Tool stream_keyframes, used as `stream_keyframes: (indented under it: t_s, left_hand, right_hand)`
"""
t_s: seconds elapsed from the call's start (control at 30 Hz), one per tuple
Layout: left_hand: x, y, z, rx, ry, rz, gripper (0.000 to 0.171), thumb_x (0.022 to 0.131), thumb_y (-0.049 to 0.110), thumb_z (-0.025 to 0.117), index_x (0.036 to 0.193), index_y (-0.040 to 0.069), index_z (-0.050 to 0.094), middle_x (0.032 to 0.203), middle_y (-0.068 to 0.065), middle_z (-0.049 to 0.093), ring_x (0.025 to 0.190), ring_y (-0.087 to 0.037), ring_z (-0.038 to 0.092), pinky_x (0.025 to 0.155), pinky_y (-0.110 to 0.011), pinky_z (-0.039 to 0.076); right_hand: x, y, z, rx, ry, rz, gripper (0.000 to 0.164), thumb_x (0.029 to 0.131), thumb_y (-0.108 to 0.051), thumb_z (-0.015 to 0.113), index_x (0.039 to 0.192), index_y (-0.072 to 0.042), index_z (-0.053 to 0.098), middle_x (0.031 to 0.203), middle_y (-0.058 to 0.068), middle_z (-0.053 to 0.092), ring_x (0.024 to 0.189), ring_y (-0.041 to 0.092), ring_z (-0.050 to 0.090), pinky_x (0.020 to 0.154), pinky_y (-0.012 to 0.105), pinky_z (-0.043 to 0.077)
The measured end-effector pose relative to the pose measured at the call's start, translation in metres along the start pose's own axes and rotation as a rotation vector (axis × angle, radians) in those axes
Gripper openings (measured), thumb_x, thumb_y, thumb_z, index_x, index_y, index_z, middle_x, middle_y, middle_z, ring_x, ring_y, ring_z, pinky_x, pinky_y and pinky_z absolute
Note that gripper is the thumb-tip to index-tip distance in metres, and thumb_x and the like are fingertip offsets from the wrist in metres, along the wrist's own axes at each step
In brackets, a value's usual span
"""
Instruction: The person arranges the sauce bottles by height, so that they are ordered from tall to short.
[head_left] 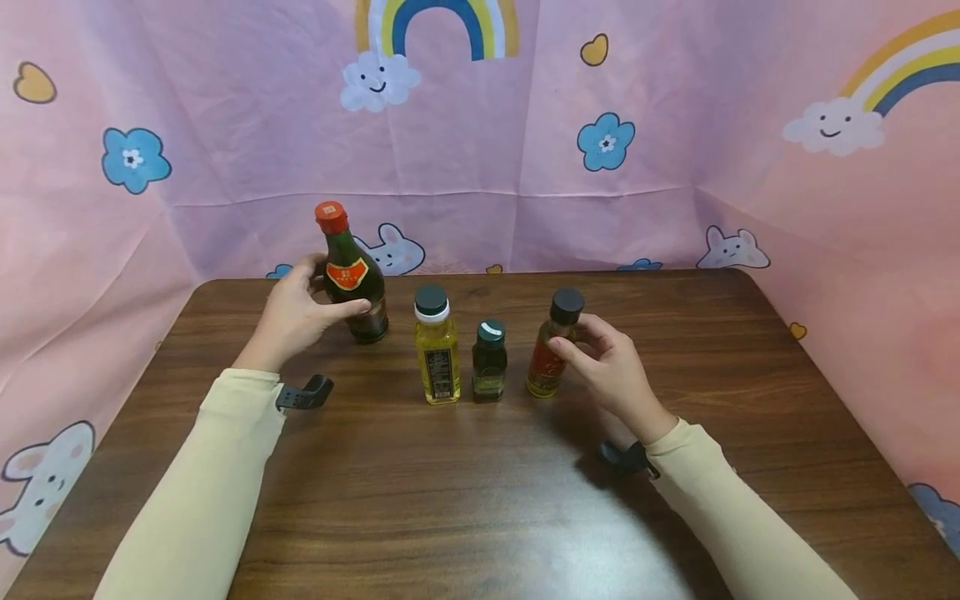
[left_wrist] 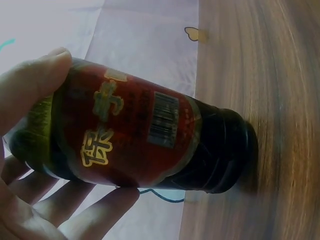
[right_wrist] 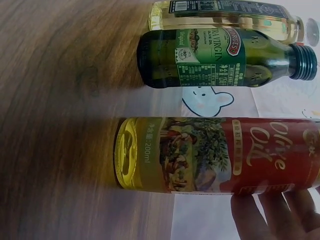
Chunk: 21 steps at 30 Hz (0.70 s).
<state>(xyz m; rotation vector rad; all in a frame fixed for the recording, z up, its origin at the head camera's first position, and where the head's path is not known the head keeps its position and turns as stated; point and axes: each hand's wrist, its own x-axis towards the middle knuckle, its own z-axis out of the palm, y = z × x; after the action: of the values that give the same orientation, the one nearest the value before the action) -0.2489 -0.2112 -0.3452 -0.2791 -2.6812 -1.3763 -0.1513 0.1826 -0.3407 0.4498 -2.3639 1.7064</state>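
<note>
Brown wood-grain table (head_left: 420, 517), pink-lilac cloth backdrop (head_left: 465, 150), rainbows (head_left: 400, 29), clouds (head_left: 380, 81), blue flowers (head_left: 606, 142), pale tabletop glare (head_left: 592, 517)

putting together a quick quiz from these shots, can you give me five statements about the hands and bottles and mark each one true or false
1. The left hand holds the red-capped bottle. True.
2. The right hand holds nothing. False: it grips the black-capped bottle.
3. The small green bottle stands between the yellow oil bottle and the black-capped bottle. True.
4. The yellow oil bottle has a red cap. False: it has a dark green cap.
5. In the left wrist view, a barcode shows on the red-capped bottle. True.
</note>
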Motion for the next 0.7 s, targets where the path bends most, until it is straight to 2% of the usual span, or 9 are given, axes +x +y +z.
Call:
stream_keyframes:
  t_s: [0.17, 0.27, 0.5, 0.7]
  left_hand:
    - [-0.001, -0.005, 0.001, -0.005, -0.025, -0.016, 0.087, 0.073, 0.047, 0.081, 0.141, 0.013, 0.039, 0.132, -0.01, 0.05, 0.121, -0.03, 0.049, 0.099, -0.055, 0.037]
    - [-0.001, -0.009, 0.002, -0.012, -0.031, -0.018, 0.09, 0.074, 0.047, 0.08, 0.144, 0.014, 0.036, 0.134, -0.01, 0.049, 0.121, -0.03, 0.049, 0.099, -0.055, 0.037]
    - [0.001, -0.015, 0.006, -0.048, -0.046, -0.042, 0.095, 0.075, 0.05, 0.078, 0.15, 0.017, 0.029, 0.135, -0.008, 0.048, 0.12, -0.027, 0.05, 0.099, -0.051, 0.039]
    - [0.003, -0.019, 0.01, -0.096, -0.045, -0.059, 0.096, 0.074, 0.049, 0.079, 0.15, 0.019, 0.029, 0.136, -0.007, 0.048, 0.119, -0.025, 0.051, 0.099, -0.047, 0.041]
  right_hand:
    - [-0.001, 0.0, 0.002, -0.017, -0.008, 0.004, 0.026, 0.091, -0.005, 0.066, 0.115, 0.002, 0.062, 0.112, 0.015, 0.063, 0.108, 0.024, 0.06, 0.09, 0.033, 0.049]
    - [-0.002, 0.0, 0.002, -0.027, -0.01, 0.003, 0.026, 0.091, -0.006, 0.067, 0.115, 0.001, 0.062, 0.112, 0.015, 0.063, 0.107, 0.023, 0.06, 0.09, 0.033, 0.049]
    - [-0.001, 0.003, 0.001, -0.023, -0.001, -0.027, 0.025, 0.09, -0.005, 0.066, 0.114, 0.002, 0.063, 0.109, 0.014, 0.065, 0.103, 0.022, 0.06, 0.091, 0.04, 0.048]
    - [0.0, 0.004, -0.001, -0.015, 0.0, -0.02, 0.025, 0.091, -0.005, 0.066, 0.115, 0.002, 0.063, 0.111, 0.015, 0.064, 0.105, 0.022, 0.06, 0.093, 0.044, 0.047]
